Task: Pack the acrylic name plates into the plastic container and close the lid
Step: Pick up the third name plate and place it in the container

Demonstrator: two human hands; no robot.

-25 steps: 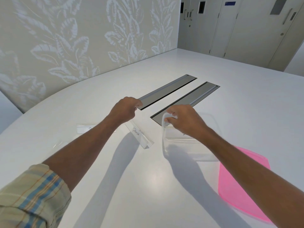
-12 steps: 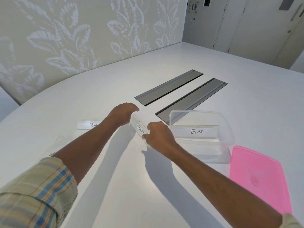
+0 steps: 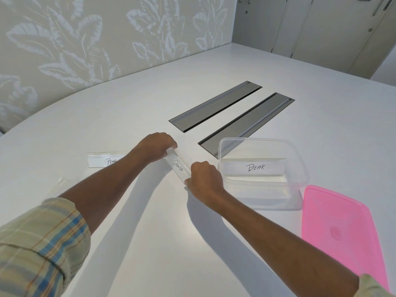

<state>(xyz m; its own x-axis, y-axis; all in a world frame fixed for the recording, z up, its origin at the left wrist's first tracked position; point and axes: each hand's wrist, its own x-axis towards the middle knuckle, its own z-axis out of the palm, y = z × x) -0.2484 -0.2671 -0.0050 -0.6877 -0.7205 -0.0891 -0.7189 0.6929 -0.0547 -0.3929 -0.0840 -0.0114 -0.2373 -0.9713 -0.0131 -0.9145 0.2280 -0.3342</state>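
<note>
A clear acrylic name plate marked "PANDA" lies on the white table between my hands. My left hand grips its far end and my right hand grips its near end. To the right stands the clear plastic container, open, with the "BEAR" plate inside it. The pink lid lies flat at the container's near right. A plate reading "PENG…" stands left, partly hidden by my left forearm. Another clear plate lies further left, hard to make out.
Two long grey cable hatches are set flush into the white table behind the container. A leaf-patterned wall runs along the table's far left edge, and grey doors stand at the far right.
My right hand left the container, where the BEAR plate now sits, and moved left onto the near end of the PANDA plate. My left hand stayed at its far end.
</note>
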